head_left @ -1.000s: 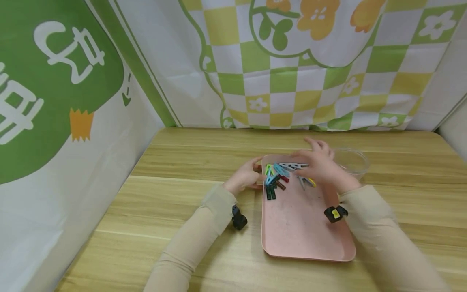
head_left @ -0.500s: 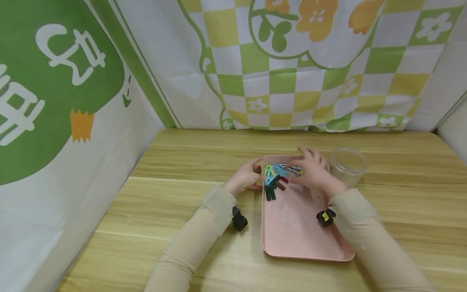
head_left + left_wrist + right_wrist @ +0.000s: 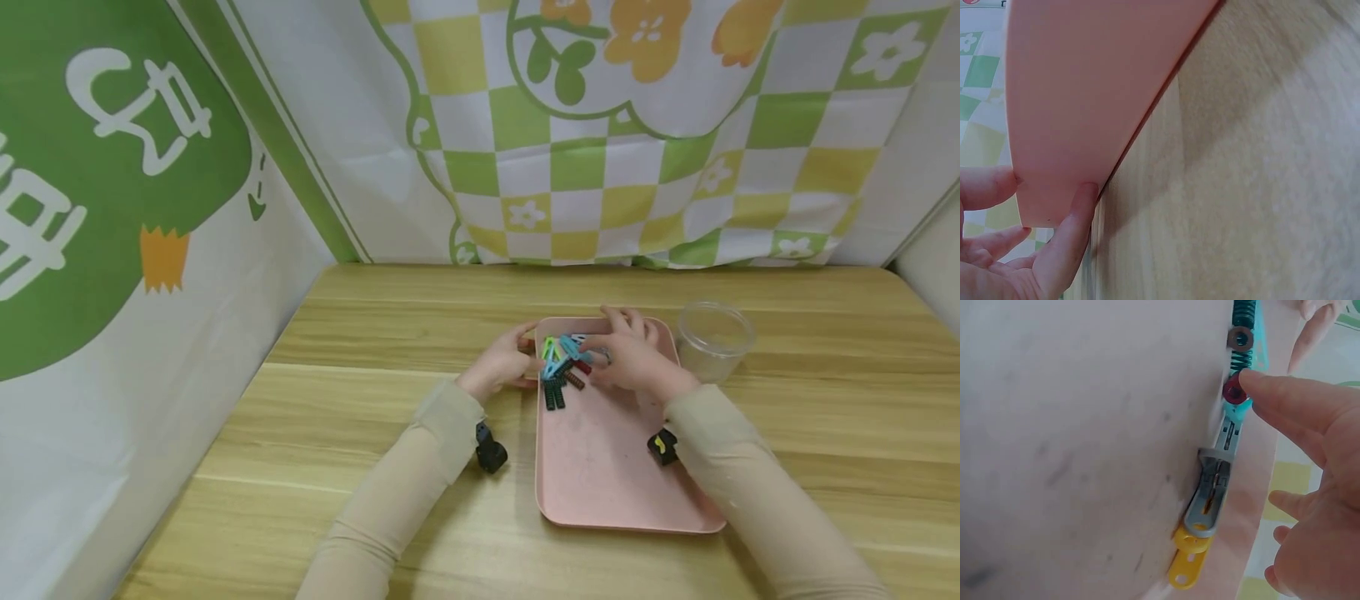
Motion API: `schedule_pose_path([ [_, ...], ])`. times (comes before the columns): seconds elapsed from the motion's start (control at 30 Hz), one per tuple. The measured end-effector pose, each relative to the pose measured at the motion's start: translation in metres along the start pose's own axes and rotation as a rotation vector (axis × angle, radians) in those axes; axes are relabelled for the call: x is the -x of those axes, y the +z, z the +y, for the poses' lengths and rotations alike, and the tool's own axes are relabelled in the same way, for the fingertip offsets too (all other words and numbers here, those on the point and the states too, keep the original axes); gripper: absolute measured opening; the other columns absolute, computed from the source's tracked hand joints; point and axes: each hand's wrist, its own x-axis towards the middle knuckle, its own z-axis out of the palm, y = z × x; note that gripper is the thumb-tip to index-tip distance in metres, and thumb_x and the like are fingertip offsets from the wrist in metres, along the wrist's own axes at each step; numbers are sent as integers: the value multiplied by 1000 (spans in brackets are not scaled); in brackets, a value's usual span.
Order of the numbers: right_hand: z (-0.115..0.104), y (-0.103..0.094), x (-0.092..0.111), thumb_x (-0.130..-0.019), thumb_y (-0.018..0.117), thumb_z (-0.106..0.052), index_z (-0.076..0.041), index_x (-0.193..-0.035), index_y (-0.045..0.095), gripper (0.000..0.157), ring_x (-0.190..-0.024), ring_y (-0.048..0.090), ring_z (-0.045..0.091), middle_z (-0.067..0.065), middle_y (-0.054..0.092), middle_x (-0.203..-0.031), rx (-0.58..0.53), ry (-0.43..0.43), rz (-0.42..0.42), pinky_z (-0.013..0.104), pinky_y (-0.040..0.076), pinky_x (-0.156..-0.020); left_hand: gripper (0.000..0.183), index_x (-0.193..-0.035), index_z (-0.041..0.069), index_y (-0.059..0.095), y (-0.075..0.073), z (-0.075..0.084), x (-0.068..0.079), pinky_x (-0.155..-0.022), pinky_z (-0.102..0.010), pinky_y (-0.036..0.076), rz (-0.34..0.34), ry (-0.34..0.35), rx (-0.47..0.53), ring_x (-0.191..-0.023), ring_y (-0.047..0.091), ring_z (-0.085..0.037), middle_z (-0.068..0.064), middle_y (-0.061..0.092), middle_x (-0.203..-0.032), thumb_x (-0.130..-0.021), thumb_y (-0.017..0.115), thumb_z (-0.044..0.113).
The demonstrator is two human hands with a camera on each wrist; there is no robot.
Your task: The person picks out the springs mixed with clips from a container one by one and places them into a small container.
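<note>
My left hand (image 3: 498, 367) holds the pink tray (image 3: 622, 467) at its left wall; in the left wrist view its digits touch the rim and the wall's lower edge near a corner. Inside lies a pile: light blue clothespins (image 3: 551, 367), a yellow-green clothespin (image 3: 548, 345), dark green coil springs (image 3: 553, 397), a brown spring (image 3: 574, 379) and a red spring (image 3: 1234, 390). With fingers extended, my right hand (image 3: 633, 358) hovers over the pile's right side, one fingertip at the red spring. Alongside lie a grey clothespin (image 3: 1211, 487) and a yellow clothespin (image 3: 1183, 572), mostly covered by the hand from above.
A clear round plastic tub (image 3: 716, 342) stands just right of the tray's far end. The wooden table (image 3: 375, 400) meets a checked curtain (image 3: 585, 183) at the back. Black wrist-camera mounts hang at both cuffs, the right one above the tray.
My right hand has moved left across the tray, and the grey and yellow clothespins have shifted toward the pile. The left hand has stayed at the tray's wall.
</note>
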Motion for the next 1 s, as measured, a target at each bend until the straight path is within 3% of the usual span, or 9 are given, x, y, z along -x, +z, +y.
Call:
schedule_pose_path([
  [1.0, 1, 3, -7, -83, 73, -21, -14, -123, 64, 42, -138, -1, 48, 25, 6, -155, 50, 20, -66, 69, 5, -107, 73, -151, 18, 26, 0, 1, 1, -80, -37, 58, -12, 6, -9, -102, 59, -28, -20, 38, -143, -89, 58, -4],
])
